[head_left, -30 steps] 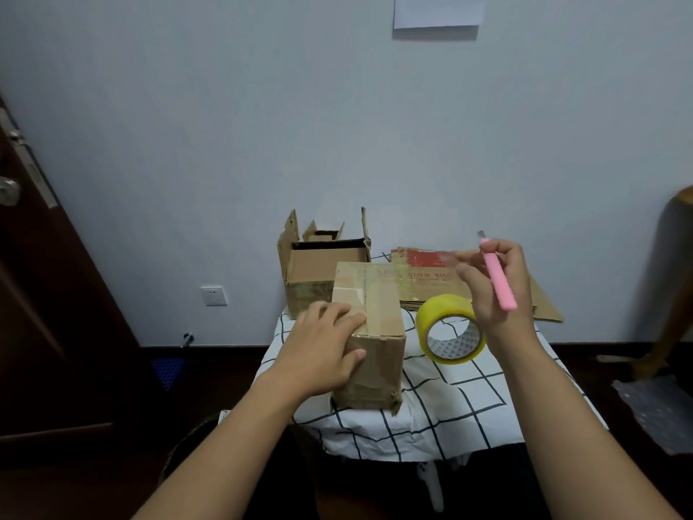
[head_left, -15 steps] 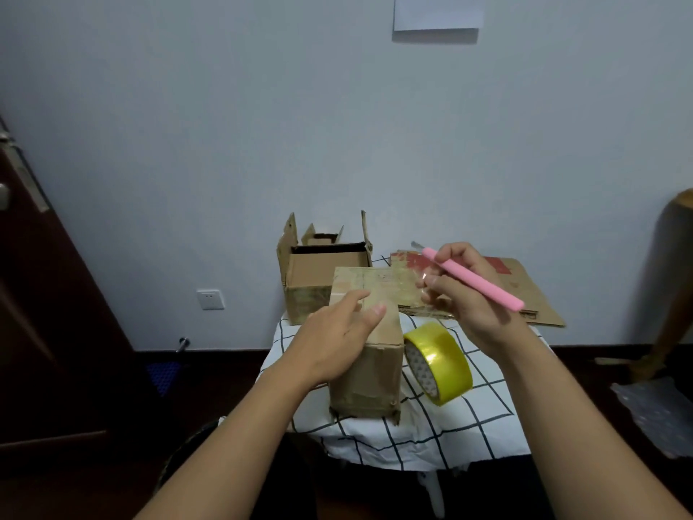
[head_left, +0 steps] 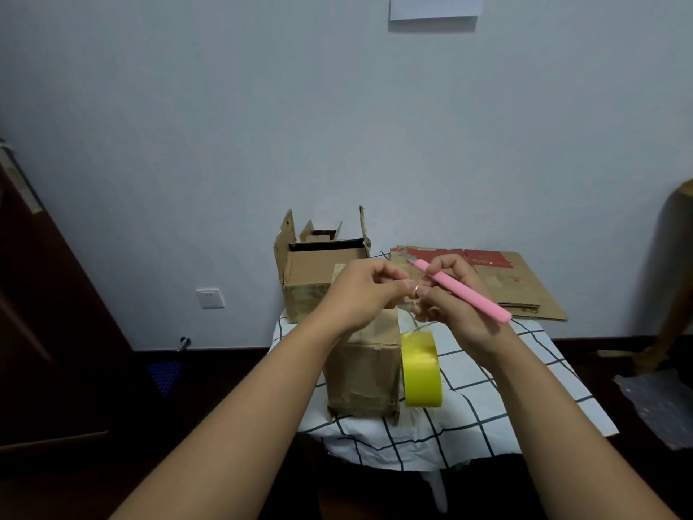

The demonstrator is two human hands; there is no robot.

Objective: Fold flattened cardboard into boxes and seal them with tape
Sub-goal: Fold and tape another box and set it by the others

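A folded brown cardboard box (head_left: 362, 377) stands on the checked tablecloth (head_left: 472, 418). A yellow tape roll (head_left: 422, 369) stands on edge against its right side, and a clear strip of tape runs up from it to my fingers. My left hand (head_left: 358, 294) hovers above the box and pinches the tape strip. My right hand (head_left: 455, 302) holds a pink craft knife (head_left: 463, 294), blade pointing up-left, and its fingertips meet those of my left hand at the tape.
An open-topped cardboard box (head_left: 318, 273) stands behind the folded one. Flattened cardboard (head_left: 502, 283) lies at the back right of the small table. A dark door is at the left, and plastic wrap (head_left: 660, 403) lies on the floor at the right.
My left hand lifted off the box top and came to the tape at my right fingertips. The tape roll dropped down beside the box. The knife stayed in my right hand.
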